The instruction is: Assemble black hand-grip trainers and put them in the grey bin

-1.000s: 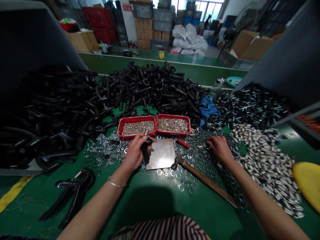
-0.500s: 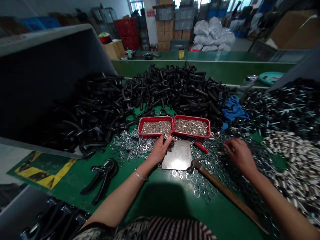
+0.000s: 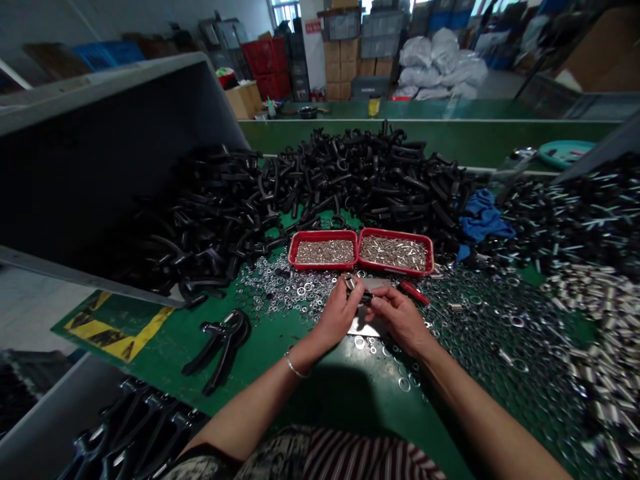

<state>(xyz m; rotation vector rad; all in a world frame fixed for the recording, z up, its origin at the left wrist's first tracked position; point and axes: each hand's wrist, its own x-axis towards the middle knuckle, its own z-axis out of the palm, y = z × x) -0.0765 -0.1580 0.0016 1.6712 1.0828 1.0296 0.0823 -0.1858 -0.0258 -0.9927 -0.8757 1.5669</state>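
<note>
My left hand [image 3: 340,308] is closed around a small part with a shiny metal cylinder [image 3: 350,281] and a dark section; its exact kind is partly hidden by the fingers. My right hand [image 3: 400,320] meets it from the right, thumb and fingers pinched at the dark end [image 3: 367,295]. Both hands are over a flat metal plate [image 3: 369,327], which they partly cover. A red-handled tool [image 3: 414,293] lies just right of the plate. Behind the hands stand two red trays; the left tray [image 3: 324,267] holds tiny metal bits, the right tray [image 3: 397,269] small pins.
Loose metal rings [image 3: 280,290] are scattered around the plate. A pile of black handles [image 3: 340,173] spreads behind the trays. Metal cylinders [image 3: 600,333] are heaped at right, near a blue cloth [image 3: 484,217]. An assembled black hand grip [image 3: 220,347] lies at left.
My right hand has moved left from the rings at the right to meet my left hand at the held part. The hammer seen earlier is now hidden, apparently behind my right arm.
</note>
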